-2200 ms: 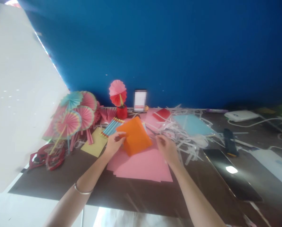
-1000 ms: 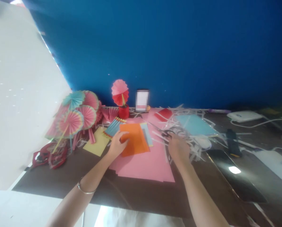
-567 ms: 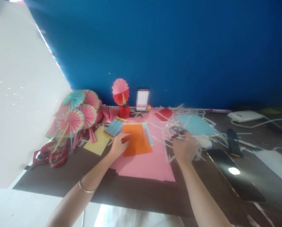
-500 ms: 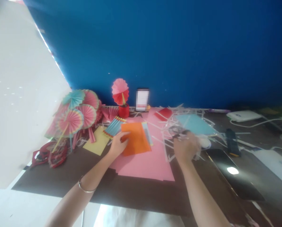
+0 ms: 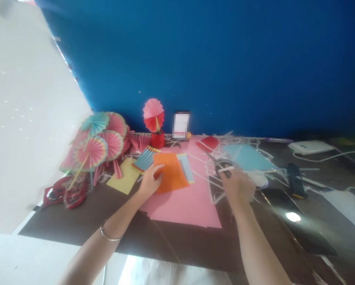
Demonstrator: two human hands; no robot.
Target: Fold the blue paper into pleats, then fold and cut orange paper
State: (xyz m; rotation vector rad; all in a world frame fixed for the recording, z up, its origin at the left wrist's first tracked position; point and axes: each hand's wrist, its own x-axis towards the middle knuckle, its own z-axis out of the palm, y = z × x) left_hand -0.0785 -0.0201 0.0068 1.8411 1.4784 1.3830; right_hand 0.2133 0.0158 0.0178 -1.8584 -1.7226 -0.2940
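Observation:
My left hand (image 5: 151,180) is closed on the left edge of an orange paper (image 5: 172,174), which lies over large pink sheets (image 5: 186,208). A light blue and yellow paper (image 5: 186,168) sticks out from behind the orange one. Scissors (image 5: 222,165) are in my right hand (image 5: 238,186), at the right side of the pink sheets, with the blades pointing up and left. Left of the orange paper are a pleated blue paper (image 5: 144,159) and a yellow sheet (image 5: 124,176).
Folded paper fans (image 5: 96,148) fill the left side, above red scraps (image 5: 72,192). A red pot (image 5: 157,139) holds a pink fan. White strips and a light blue sheet (image 5: 247,156) lie behind my right hand; a dark phone (image 5: 298,221) is at the right.
The scissors, blurred before, now show clearly in my right hand. The whole view has shifted slightly; my left hand keeps its hold on the orange paper.

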